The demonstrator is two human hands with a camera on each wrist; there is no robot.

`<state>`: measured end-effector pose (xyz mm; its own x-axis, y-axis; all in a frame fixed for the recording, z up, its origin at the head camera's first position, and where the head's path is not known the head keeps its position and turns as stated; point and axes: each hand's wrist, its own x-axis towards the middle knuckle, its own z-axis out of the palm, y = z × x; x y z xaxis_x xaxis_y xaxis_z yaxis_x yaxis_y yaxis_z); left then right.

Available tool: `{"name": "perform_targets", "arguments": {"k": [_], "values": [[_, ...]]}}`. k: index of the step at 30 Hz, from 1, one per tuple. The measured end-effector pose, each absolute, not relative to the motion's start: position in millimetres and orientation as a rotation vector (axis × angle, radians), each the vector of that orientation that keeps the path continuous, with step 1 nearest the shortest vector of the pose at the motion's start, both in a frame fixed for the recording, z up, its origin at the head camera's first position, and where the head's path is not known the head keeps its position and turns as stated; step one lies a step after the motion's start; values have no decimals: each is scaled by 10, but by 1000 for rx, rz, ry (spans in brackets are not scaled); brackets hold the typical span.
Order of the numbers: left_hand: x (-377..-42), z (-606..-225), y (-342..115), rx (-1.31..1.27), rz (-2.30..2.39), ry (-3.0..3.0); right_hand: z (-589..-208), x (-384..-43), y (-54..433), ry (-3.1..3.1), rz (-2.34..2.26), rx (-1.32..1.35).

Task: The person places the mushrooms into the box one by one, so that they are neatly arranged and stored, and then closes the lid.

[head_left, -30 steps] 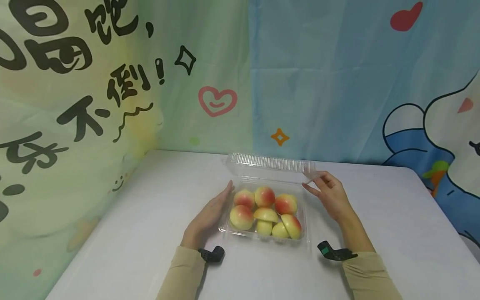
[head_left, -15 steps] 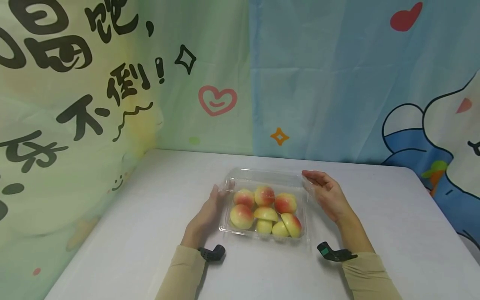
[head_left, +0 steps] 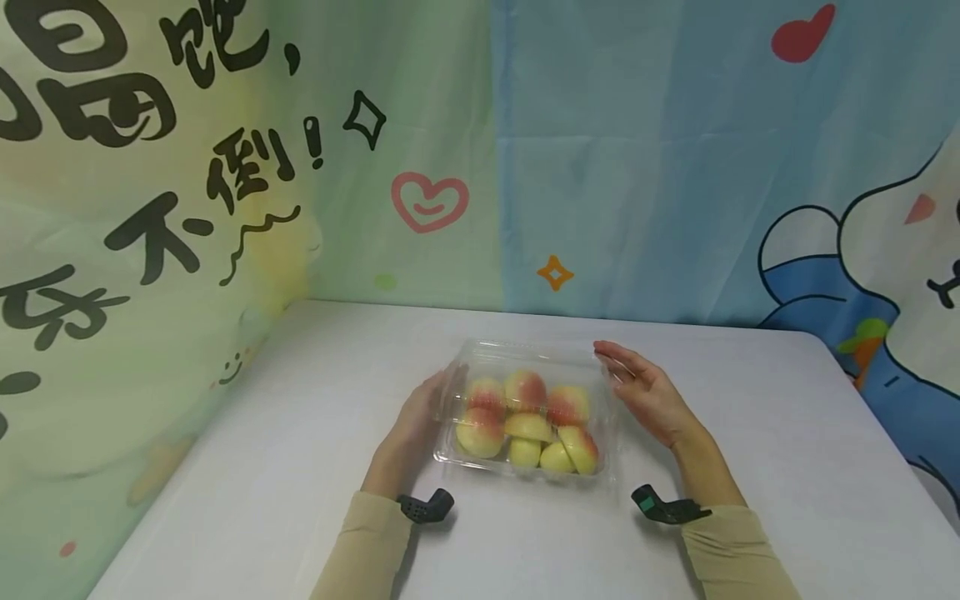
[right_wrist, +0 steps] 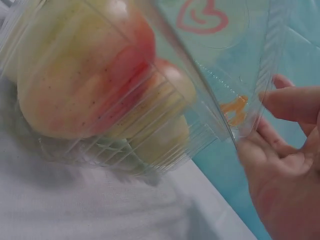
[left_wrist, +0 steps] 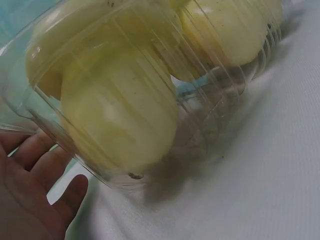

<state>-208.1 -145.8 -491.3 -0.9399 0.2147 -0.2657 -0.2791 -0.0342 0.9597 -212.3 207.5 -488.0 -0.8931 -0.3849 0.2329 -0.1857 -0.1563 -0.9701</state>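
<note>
A clear plastic clamshell box [head_left: 517,469] on the table holds several smooth yellow fruits with red blush, apple-like [head_left: 480,433]. Its hinged lid [head_left: 525,354] leans over the fruits, part-way down, its front edge crossing them in the head view. My left hand [head_left: 412,425] lies along the box's left side, fingers extended; in the left wrist view its fingers [left_wrist: 47,165] show at the clear wall. On the right, my right hand [head_left: 652,400] has its fingers at the lid's right edge. The right wrist view shows fingertips [right_wrist: 272,98] and thumb around the lid's corner.
A white cloth covers the table [head_left: 315,517]. Behind it hangs a printed curtain [head_left: 637,167] with hearts, lettering and a cartoon figure. Each wrist carries a black camera mount, such as the left one [head_left: 427,506].
The lid has swung from raised at the back to leaning forward over the fruits. My right hand has gone from pinching the lid corner to fingers laid along its edge. The box stays in place.
</note>
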Motion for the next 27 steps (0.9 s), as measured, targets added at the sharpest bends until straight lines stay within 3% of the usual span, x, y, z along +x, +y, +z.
{"name": "perform_targets", "arguments": {"k": [6,21,27], "values": [[-2113,-4919,-1441,-13,2051,1911,-4903,-2135,2103,2063,-2085,-572],[-2112,-4941,-1504,254,1847,2318,-4662,-2006,2046,2348,-1628,-42],[-2092,-4892,-1530,292,1737,2569,-4632,-1973,2024,2454,-1573,-11]]}}
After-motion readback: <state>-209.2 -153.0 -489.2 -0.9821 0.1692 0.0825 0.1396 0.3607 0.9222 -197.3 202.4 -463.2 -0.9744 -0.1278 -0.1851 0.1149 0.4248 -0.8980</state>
